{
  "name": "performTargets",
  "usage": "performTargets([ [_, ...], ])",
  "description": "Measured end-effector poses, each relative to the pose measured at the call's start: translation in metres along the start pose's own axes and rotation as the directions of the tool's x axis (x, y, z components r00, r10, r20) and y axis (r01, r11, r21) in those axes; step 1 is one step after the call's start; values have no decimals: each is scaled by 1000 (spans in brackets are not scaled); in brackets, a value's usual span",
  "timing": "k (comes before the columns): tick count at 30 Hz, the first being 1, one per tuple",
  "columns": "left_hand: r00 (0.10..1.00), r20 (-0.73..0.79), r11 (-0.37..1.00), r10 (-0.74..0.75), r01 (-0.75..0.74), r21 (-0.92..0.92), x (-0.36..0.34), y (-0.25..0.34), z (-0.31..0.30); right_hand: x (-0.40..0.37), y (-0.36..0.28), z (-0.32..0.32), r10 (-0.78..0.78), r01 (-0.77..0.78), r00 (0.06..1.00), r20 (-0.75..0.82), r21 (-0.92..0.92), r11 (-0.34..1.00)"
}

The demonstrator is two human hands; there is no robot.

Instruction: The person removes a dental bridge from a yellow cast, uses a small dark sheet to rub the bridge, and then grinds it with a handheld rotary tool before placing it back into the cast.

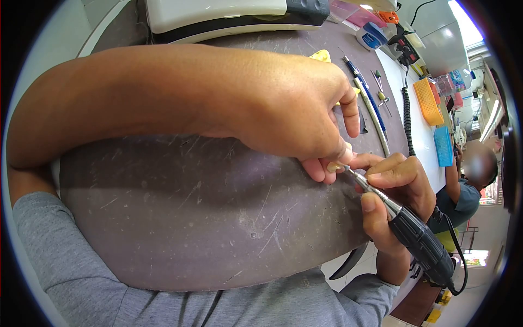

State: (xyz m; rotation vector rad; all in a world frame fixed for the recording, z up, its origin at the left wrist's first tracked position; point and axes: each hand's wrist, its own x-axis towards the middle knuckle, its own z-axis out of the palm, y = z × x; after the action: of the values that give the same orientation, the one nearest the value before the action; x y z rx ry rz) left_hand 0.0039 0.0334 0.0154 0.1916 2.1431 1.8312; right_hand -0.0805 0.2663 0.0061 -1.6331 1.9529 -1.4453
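The right hand (395, 185) is closed around a black rotary handpiece (419, 240), whose thin bur meets a small pale piece (334, 167). The left hand (294, 109) pinches that piece in its fingertips, just above the scratched grey mat (190, 218). Beyond lie slim hand tools (370, 103) and a white machine (218, 13). Further right, another person (463, 191) sits.

left hand (294, 103) pinching a small pale piece (334, 167), possibly a tooth, rotary handpiece (414, 237) in right hand (395, 188)

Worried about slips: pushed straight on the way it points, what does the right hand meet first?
Probably the small pale piece pinched by the left hand, right before the drill.
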Motion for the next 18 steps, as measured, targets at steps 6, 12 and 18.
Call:
performTargets([
  [6, 1000, 4, 1000, 7, -7, -6, -1, 0, 0, 2, 2, -2, -52, 55, 997, 63, -49, 997],
  [12, 999, -38, 999, -9, 8, -32, -3, 6, 4, -2, -5, -3, -2, 10, 995, -104, 73, 997],
  [18, 1000, -5, 998, -17, 16, -56, -3, 7, 6, -1, 1, -9, -3, 18, 994, -105, 141, 990],
])
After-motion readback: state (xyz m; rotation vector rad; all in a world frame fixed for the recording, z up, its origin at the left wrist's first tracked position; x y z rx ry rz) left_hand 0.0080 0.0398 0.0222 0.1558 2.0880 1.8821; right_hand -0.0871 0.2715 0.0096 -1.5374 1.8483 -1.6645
